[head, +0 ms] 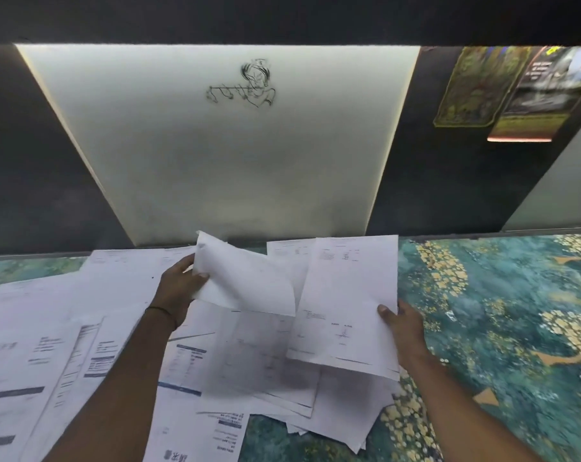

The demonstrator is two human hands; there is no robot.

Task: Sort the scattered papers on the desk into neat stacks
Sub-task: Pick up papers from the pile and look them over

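- Desk (502, 288) w/ teal flowered cover, cover showing on right side; pale wall panel (215, 145) behind.
- Scattered papers (42, 345) over left + centre of desk, overlapping, askew, printed faces up; no neat stack yet, by the look of it.
- Handling, as a judgement: very light, thin, floppy; prob. slides easily sheet on sheet, creases if pinched hard. Best taken at an edge or corner, thumb on top, fingers under; squared up w/ both hands on opposite edges.
- Small sheaf (345, 295) raised off the pile at centre-right, lower edge drooping toward papers below; looks like more than one sheet, count unclear.
- Single sheet (245, 278) lifted at centre, curling over under own weight, lower corner hanging just beside the sheaf.
- Right hand (404, 325): curled on sheaf's right edge, thumb on top, fingers hidden beneath.
- Left hand (179, 285): closed round left edge of single sheet, thumb over the front, fingers behind.
- Dark thread (160, 311) round left wrist.
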